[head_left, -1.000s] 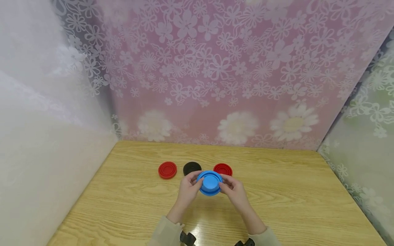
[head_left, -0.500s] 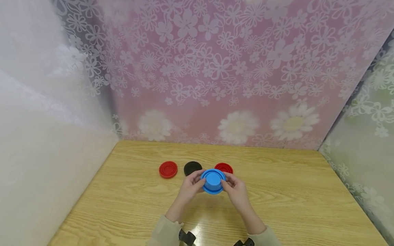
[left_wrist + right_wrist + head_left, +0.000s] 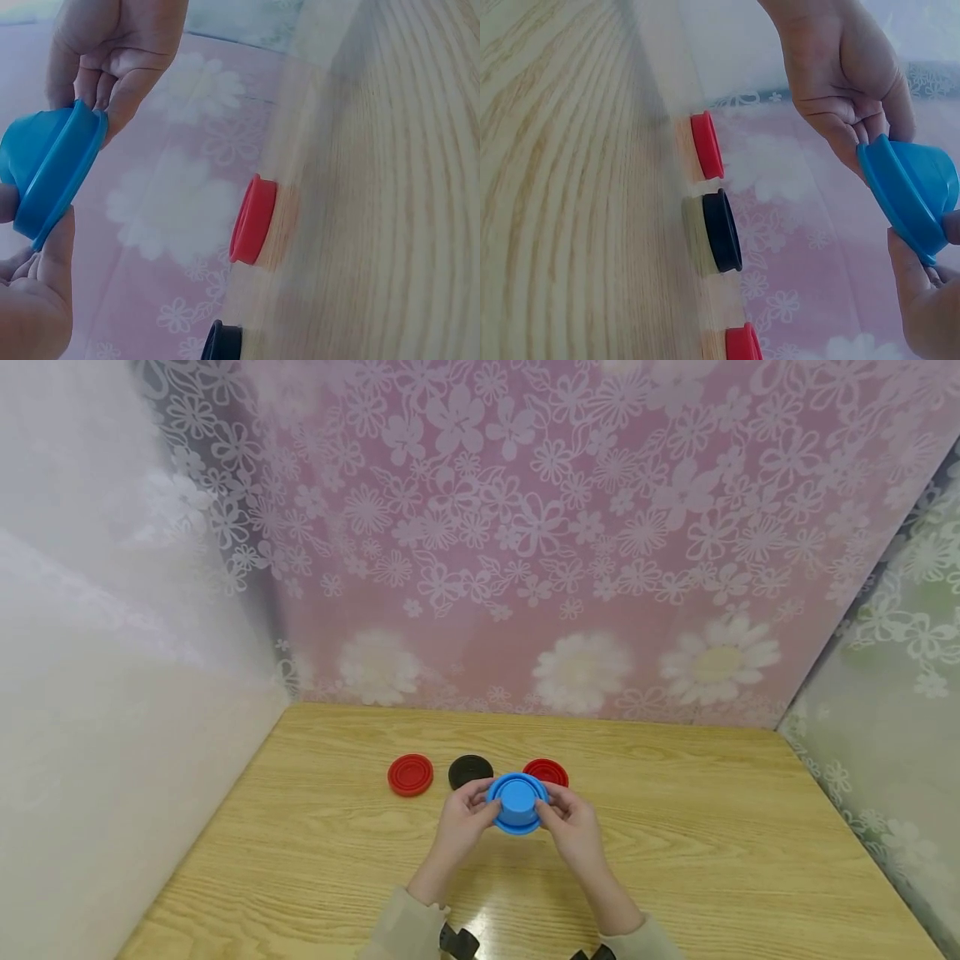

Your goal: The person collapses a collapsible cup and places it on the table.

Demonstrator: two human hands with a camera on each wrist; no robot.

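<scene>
A blue collapsible silicone cup [image 3: 517, 802] is held off the table between both hands, its raised base turned toward me. My left hand [image 3: 459, 823] pinches the rim from the left, with the thumb on the near side and fingers behind. On the opposite side my right hand [image 3: 576, 828] grips it the same way. In the left wrist view the cup [image 3: 56, 169] looks partly extended, its middle standing out from the wide rim. The right wrist view also shows the cup's [image 3: 907, 191] bulging base.
Behind the hands, a flat red disc-like cup [image 3: 410, 774], a black one [image 3: 470, 769] and another red one [image 3: 546, 769] lie in a row on the wooden table [image 3: 712, 843]. The right red and black ones are partly covered. Flowered curtains [image 3: 480, 568] surround the table.
Since a second ago, the blue cup has shifted slightly right and its base stands out more toward me. Both hands keep their hold; the cups on the table stay put.
</scene>
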